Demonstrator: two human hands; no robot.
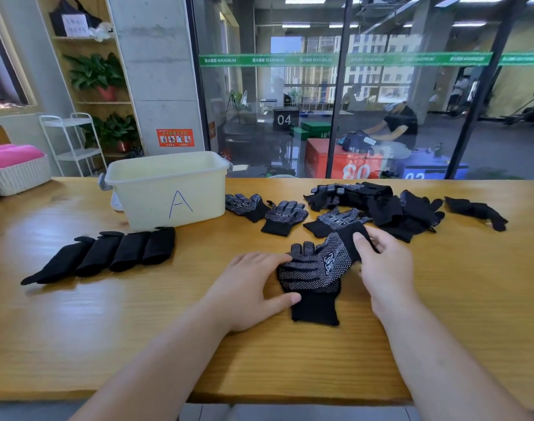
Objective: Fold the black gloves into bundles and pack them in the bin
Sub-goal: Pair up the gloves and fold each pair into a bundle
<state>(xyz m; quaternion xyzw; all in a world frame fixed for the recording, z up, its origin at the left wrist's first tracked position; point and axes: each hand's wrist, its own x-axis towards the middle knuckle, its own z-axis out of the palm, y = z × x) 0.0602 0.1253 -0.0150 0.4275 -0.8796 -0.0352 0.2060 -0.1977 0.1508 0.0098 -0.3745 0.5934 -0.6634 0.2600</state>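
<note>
Left hand [247,287] flat, fingers straight, pressing near glove [315,308] on the counter [138,344], right-front of bin [168,189]; cuff toward camera. Right hand [384,268] pinches second glove [335,253], cuff pointing away from bin.

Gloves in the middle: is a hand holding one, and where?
The right hand pinches the top glove by its black cuff. The left hand only presses flat on the lower glove.

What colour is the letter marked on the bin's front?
Blue: a hand-drawn letter A on the pale cream bin, shown in the head view.
</note>
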